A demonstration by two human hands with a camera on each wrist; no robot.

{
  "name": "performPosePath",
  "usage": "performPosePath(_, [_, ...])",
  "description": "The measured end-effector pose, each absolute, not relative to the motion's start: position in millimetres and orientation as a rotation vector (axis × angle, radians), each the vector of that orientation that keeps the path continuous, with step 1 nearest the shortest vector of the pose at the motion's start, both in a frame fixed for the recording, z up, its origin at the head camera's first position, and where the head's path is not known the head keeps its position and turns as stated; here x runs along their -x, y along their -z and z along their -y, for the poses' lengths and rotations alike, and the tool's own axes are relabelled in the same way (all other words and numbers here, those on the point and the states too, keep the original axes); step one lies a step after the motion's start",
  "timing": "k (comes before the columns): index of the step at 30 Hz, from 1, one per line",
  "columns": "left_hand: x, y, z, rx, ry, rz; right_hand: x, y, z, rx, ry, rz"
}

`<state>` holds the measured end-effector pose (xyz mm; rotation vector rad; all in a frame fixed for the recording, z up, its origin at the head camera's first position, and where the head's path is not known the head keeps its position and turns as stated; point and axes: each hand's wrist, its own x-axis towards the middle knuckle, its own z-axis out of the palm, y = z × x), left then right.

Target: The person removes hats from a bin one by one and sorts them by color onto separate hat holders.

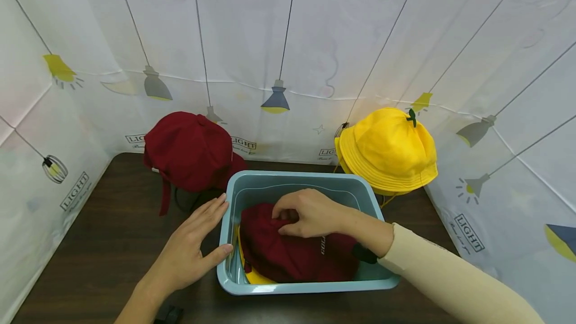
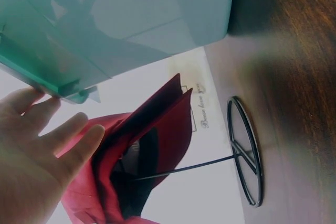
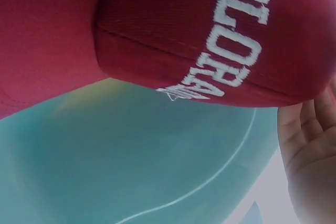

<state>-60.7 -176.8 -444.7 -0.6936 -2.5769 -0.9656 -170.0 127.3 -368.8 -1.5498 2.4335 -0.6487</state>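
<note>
In the tub [image 1: 310,289], our right hand [image 1: 310,214] pinched the likely soft, light cap [image 1: 288,263], best held up top; our uncurled left hand [image 1: 191,246] touched the tub.

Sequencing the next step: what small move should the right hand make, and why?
Probably lift the cap straight up: the right hand pinches its crown, the left hand touches the rim of the bin, and yellow fabric shows beneath.
</note>
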Motion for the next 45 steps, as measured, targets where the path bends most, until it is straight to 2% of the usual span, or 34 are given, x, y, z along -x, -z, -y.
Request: performPosePath(45, [60.5, 445.9, 177.0, 0.686, 0.99, 2.559, 170.8, 303.6, -160.9, 1.437, 0.921, -2.465])
